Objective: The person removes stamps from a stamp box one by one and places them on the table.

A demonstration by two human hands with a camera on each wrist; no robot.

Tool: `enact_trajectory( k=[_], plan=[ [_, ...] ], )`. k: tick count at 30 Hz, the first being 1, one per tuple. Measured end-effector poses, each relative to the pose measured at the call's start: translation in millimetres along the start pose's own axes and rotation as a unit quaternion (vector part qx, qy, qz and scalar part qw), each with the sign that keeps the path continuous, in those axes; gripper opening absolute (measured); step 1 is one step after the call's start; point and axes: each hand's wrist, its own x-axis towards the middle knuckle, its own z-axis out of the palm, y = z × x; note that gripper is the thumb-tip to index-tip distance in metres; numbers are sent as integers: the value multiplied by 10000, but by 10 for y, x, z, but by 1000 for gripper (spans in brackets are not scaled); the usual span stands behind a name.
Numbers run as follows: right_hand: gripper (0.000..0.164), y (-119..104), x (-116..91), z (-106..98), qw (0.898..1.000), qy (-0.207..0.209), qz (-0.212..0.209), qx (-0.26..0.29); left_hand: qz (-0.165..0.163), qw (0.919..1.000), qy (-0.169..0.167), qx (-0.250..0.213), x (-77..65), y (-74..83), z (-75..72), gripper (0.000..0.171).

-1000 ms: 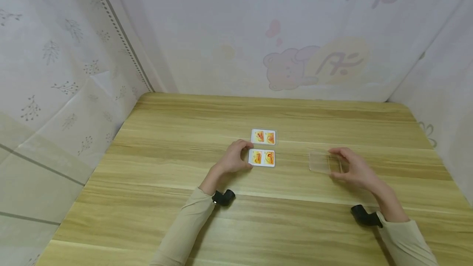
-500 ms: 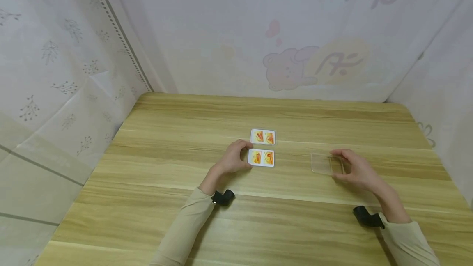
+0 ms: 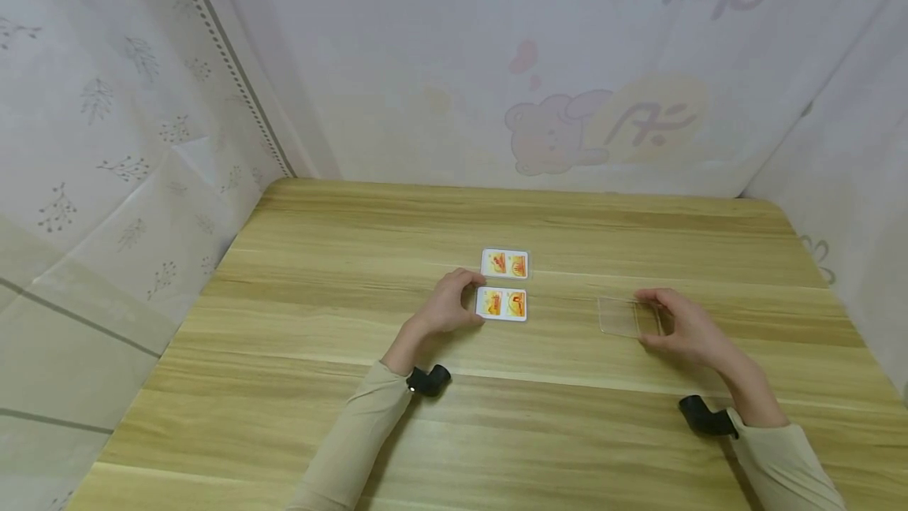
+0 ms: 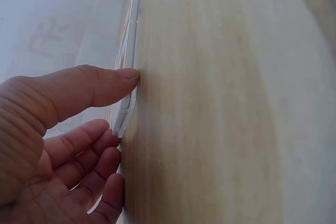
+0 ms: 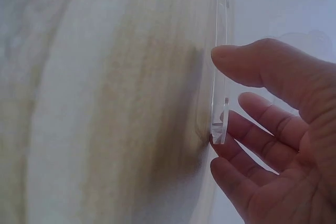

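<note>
My left hand (image 3: 443,306) holds the near card (image 3: 502,303), printed with two orange pictures, at its left end, thumb at the near edge and fingers at the far one. The left wrist view shows this card edge-on in a clear plastic case (image 4: 131,35), low at the tabletop. My right hand (image 3: 677,327) grips a see-through plastic cover (image 3: 615,317) by its right end, between thumb and fingers. In the right wrist view the cover (image 5: 220,93) appears as a thin clear slab close over the wood, with a shadow beside it.
A second card (image 3: 505,263) with two orange pictures lies just beyond the near card. Both are on a wood-grain table (image 3: 567,416). A pale curtain (image 3: 397,61) with a printed bear hangs behind the table's back edge, and patterned cloth hangs at both sides.
My right hand has shifted slightly to the right and nearer to me, carrying the clear cover. The left hand and both cards stay practically in place.
</note>
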Motion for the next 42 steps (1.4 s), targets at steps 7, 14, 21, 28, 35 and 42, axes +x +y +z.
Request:
enact_trajectory(
  k=[7,14,21,28,35,42],
  plan=[
    [59,12,-2,6,9998,-47,3,-175,10,10000,7,-4,1,8,-4,55],
    [59,23,8,3,9998,-58,-69,-201,36,10000,22,21,11,-3,-1,56],
    [59,21,18,-10,9996,-101,-100,-245,36,10000,36,-4,18,-11,3,56],
    [61,-70,43,-15,9999,-54,147,5,90,10000,36,-14,8,0,-3,56],
    [54,-186,110,26,9997,188,-98,-113,58,10000,31,-18,1,2,-5,56],
    [51,-251,169,66,9987,350,-370,-76,61,10000,26,3,-8,3,-6,56]
  ],
)
